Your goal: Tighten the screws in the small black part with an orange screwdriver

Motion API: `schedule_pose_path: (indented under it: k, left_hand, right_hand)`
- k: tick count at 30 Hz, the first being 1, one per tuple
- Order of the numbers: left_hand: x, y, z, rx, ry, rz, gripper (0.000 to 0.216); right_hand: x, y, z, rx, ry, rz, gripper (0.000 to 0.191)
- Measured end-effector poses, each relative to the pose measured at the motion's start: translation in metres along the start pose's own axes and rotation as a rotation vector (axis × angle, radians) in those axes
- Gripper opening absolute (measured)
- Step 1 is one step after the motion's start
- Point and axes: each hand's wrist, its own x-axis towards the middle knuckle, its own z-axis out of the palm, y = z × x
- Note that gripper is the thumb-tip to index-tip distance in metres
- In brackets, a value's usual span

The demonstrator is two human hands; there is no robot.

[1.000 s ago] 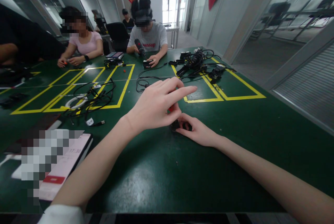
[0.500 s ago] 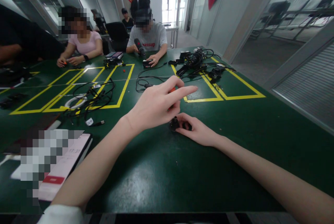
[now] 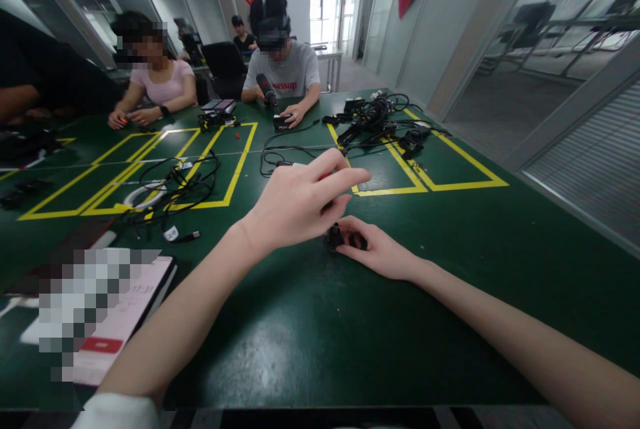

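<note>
My left hand (image 3: 305,199) is held above the table, its fingers curled and one fingertip pointing right. A bit of red shows between these fingers; the rest of what they hold is hidden behind the hand. Just below, my right hand (image 3: 377,247) rests on the table, thumb and fingers closed around a small black part (image 3: 334,238). This part has a rounded body and a short upright stub on top. My left hand hangs over it, and I cannot tell whether anything from that hand touches it.
A tangle of black cables (image 3: 375,119) lies at the far right in yellow tape outlines. More cables (image 3: 193,179) lie at left, beyond a phone (image 3: 135,312). Across the green table (image 3: 450,269), a person in grey (image 3: 295,72) holds a black power tool (image 3: 267,90).
My left hand has shifted slightly, its extended fingertip now a little lower and further left. My right hand stays in place on the black part.
</note>
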Motion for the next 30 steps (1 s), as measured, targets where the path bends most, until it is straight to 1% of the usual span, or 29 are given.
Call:
schedule_pose_path:
  k: [5,9,11,16,21,26,30]
  left_hand:
    - [0.0007,0.0004,-0.0011,-0.063,-0.013,0.035,0.036]
    - [-0.0003,-0.0001,-0.0001,0.0,-0.009,-0.007,0.036]
    - [-0.0005,0.0002,0.0003,0.005,-0.009,-0.013,0.034]
    - [0.0009,0.0006,0.0008,-0.038,-0.007,0.04,0.036]
    - [-0.0001,0.0003,0.0007,-0.049,-0.019,-0.026,0.037]
    - [0.0002,-0.0001,0.0004,-0.091,-0.002,0.042,0.037]
    - [0.0,-0.0008,0.0016,-0.036,0.003,0.023,0.036]
  right_hand:
    - [-0.0003,0.0,-0.0002,-0.014,0.002,0.007,0.021]
    - [0.0001,0.0008,0.0,0.005,0.002,-0.003,0.025]
    - [0.0003,0.0007,-0.0002,0.003,0.0,-0.007,0.024]
    - [0.0001,0.0001,-0.0006,-0.003,0.0,-0.011,0.019]
    - [0.0002,0.0008,-0.0004,0.0,-0.001,-0.013,0.023]
    - [0.0,-0.0003,-0.0008,0.001,-0.003,-0.011,0.018]
    - [-0.0002,-0.0005,-0.0006,-0.001,0.002,-0.009,0.022]
